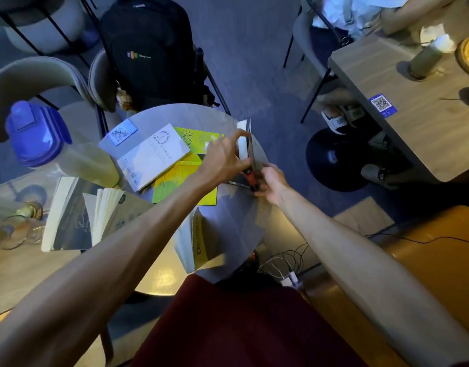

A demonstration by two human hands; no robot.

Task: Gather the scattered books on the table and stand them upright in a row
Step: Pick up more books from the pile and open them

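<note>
On the round grey table, both my hands hold a dark book with a red patch standing on edge near the right rim. My left hand grips its top and left side. My right hand holds its near lower end. A white book lies flat, partly over a yellow book. A yellow-spined book stands tilted at the near edge. Two more books stand fanned open on the adjoining table at the left.
A blue-capped bottle and glasses stand at the left. A chair with a black backpack is behind the table. Another wooden table with a seated person is at the right. Cables lie on the floor.
</note>
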